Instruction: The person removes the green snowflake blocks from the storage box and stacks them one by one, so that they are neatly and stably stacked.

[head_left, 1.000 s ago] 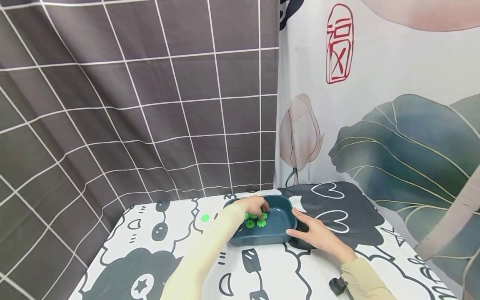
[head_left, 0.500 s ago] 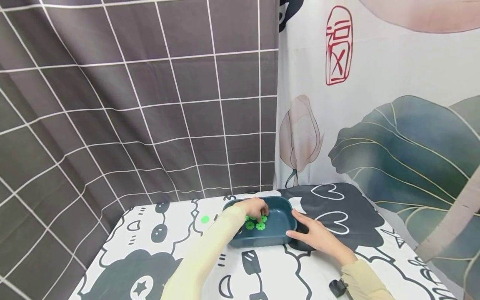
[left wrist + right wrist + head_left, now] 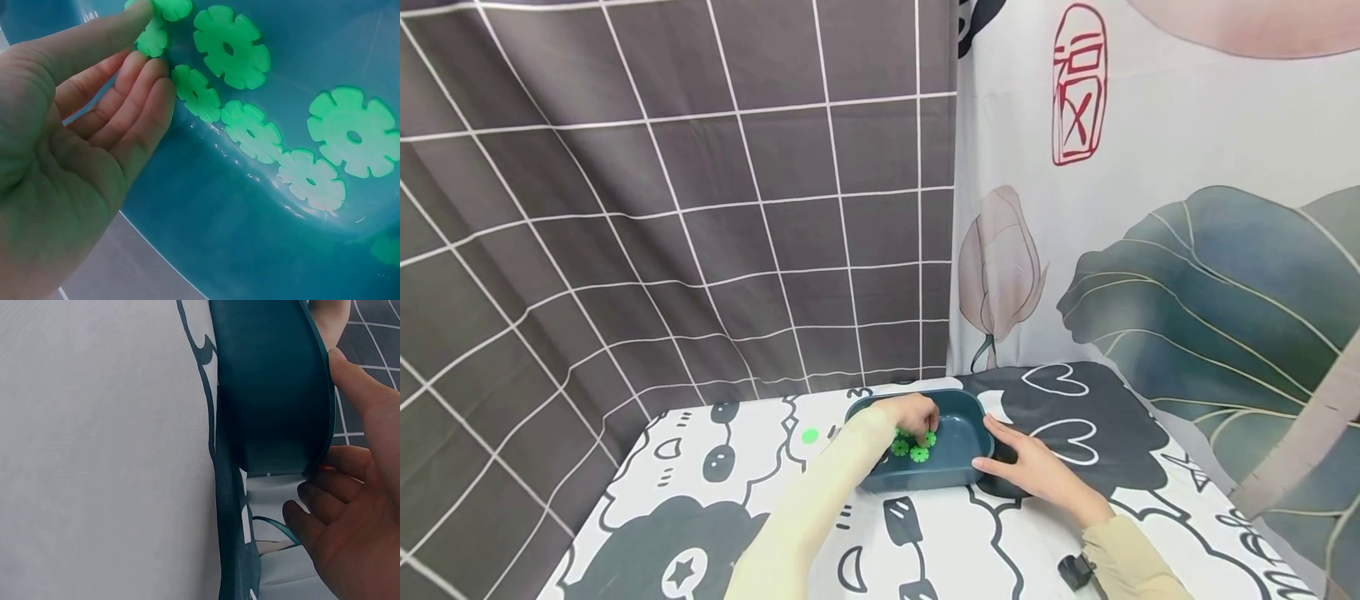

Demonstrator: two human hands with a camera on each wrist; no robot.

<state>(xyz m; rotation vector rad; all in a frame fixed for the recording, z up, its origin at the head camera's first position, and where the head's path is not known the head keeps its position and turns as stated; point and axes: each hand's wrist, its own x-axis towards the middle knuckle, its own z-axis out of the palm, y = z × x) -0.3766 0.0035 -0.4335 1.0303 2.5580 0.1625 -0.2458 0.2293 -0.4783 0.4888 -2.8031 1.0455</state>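
Note:
In the head view my left hand (image 3: 912,414) reaches into a dark teal plastic tub (image 3: 917,481). Several bright green notched discs, like snowflake building pieces, lie in the tub's left part, one green disc (image 3: 919,454) nearest its front wall. From the left wrist, my thumb and fingers pinch a green disc (image 3: 152,39) at the upper left; their tips partly cover it. Another large disc (image 3: 231,47) lies just beyond. My right hand (image 3: 1037,471) rests against the tub's right end, thumb and fingers spread along the rim, as the right wrist view confirms.
A patterned cloth (image 3: 820,550) covers the table, with a printed green dot (image 3: 810,436) left of the tub. Behind it hang a dark checked curtain (image 3: 700,208) and a white floral curtain (image 3: 1150,250). A small black object (image 3: 1075,572) sits at the right sleeve.
My left hand shifts slightly within the tub, and the green discs near its fingertips change position a little. The right hand and the tub stay in place.

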